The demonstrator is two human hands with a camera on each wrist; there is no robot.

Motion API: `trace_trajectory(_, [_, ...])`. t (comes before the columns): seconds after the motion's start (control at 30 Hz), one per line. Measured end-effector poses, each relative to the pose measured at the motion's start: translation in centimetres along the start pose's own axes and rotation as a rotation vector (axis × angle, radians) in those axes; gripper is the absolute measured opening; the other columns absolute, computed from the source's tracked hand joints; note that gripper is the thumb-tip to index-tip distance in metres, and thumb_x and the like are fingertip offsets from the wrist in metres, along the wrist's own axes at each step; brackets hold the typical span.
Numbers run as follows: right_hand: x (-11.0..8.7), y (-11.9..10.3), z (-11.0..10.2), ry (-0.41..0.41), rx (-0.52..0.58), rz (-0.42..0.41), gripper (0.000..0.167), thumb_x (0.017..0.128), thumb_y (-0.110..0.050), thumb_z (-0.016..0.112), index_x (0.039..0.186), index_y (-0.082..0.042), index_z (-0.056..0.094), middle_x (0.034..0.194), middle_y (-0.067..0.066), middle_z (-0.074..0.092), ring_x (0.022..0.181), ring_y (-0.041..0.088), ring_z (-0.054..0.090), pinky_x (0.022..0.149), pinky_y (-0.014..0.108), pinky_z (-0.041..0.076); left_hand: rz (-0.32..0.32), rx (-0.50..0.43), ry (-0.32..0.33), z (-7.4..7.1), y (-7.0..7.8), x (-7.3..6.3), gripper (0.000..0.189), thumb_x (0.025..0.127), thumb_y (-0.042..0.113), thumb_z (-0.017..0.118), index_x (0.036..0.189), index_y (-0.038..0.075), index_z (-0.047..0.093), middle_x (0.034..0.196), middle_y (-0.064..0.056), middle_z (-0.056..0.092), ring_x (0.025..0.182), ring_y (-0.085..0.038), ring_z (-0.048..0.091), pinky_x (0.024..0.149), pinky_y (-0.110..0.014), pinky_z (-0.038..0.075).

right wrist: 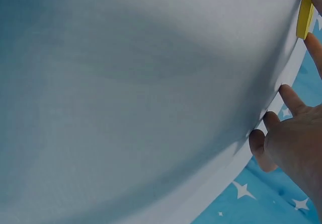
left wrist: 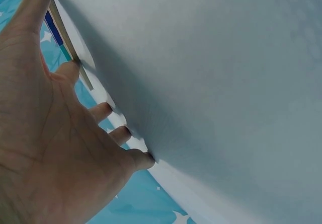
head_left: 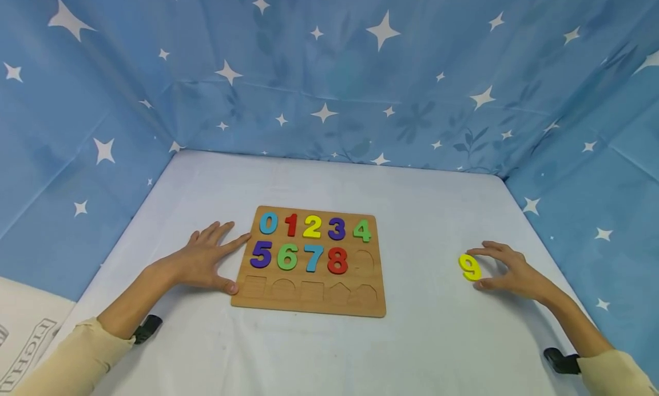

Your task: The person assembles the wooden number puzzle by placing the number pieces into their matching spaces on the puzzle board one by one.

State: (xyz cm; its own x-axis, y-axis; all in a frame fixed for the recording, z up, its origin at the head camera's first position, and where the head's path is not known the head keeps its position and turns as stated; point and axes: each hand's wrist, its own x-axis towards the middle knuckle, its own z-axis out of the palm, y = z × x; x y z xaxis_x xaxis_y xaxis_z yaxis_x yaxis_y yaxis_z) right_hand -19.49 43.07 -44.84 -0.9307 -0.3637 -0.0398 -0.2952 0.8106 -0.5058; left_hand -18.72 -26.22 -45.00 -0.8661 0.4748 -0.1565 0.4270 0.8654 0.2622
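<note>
A wooden number puzzle board (head_left: 304, 311) lies on the white cloth, with coloured numerals 0 to 8 seated in its two upper rows. My left hand (head_left: 206, 261) is spread at its left side, the thumb and index fingertips at the board's edge. In the left wrist view the other fingers of that hand (left wrist: 65, 133) reach down to the cloth. Far to the right of the board, my right hand (head_left: 507, 272) pinches a yellow number 9 (head_left: 469, 267) between thumb and index finger. Only the side of the yellow 9 (right wrist: 304, 15) shows in the right wrist view.
A bare numeral recess (head_left: 364, 261) ends the second row of the board, and several shape outlines run along the bottom row. White cloth (head_left: 427, 213) covers the table. Blue star-patterned curtains (head_left: 329, 87) enclose the back and both sides.
</note>
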Motion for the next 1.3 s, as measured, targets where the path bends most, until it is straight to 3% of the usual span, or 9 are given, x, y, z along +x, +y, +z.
trace_trajectory(0.27, [0.5,-0.2,-0.3,0.02,-0.028,-0.01,0.06,0.076,-0.027,0.087,0.129,-0.011,0.063,0.145,0.036,0.031,0.125,0.066,0.02,0.08,0.081,0.022,-0.008,-0.001,0.006,-0.1,0.0,0.1,0.121,0.062,0.089,0.059,0.158,0.024,0.026,0.16,-0.024,0.008,0.143,-0.054,0.004,0.105,-0.076,0.006])
trace_trajectory(0.57, [0.9,0.1,0.0,0.019,0.018,0.004,0.058,0.077,-0.026,0.086,0.128,-0.009,0.064,0.146,0.036,0.028,0.127,0.066,0.016,0.081,0.082,0.019,-0.008,-0.005,-0.002,-0.5,-0.1,0.2,0.122,0.062,0.089,0.06,0.159,0.023,0.026,0.161,-0.024,0.008,0.143,-0.053,0.003,0.106,-0.075,0.004])
trace_trajectory(0.73, [1.6,-0.9,0.5,0.03,0.042,-0.012,0.055,0.078,-0.023,0.085,0.126,-0.01,0.064,0.147,0.035,0.03,0.129,0.063,0.017,0.083,0.083,0.018,-0.01,-0.013,-0.005,-0.3,-0.1,0.2,0.121,0.062,0.088,0.061,0.158,0.024,0.027,0.16,-0.024,0.008,0.143,-0.053,0.003,0.106,-0.075,0.004])
trace_trajectory(1.0, [5.6,-6.6,1.8,0.024,0.083,-0.034,0.056,0.076,-0.028,0.087,0.126,-0.015,0.066,0.153,0.029,0.026,0.135,0.059,0.012,0.088,0.083,0.02,-0.011,-0.015,-0.003,0.0,-0.2,0.1,0.121,0.062,0.088,0.062,0.158,0.023,0.028,0.16,-0.024,0.008,0.143,-0.053,0.003,0.106,-0.076,0.005])
trace_trajectory(1.3, [9.7,-13.7,5.9,0.034,0.081,-0.075,0.061,0.068,-0.041,0.091,0.123,-0.027,0.069,0.159,0.019,0.02,0.135,0.054,0.016,0.09,0.08,0.024,-0.007,-0.014,-0.004,0.0,-0.2,0.2,0.121,0.062,0.087,0.063,0.158,0.023,0.027,0.16,-0.024,0.008,0.143,-0.053,0.003,0.105,-0.076,0.005])
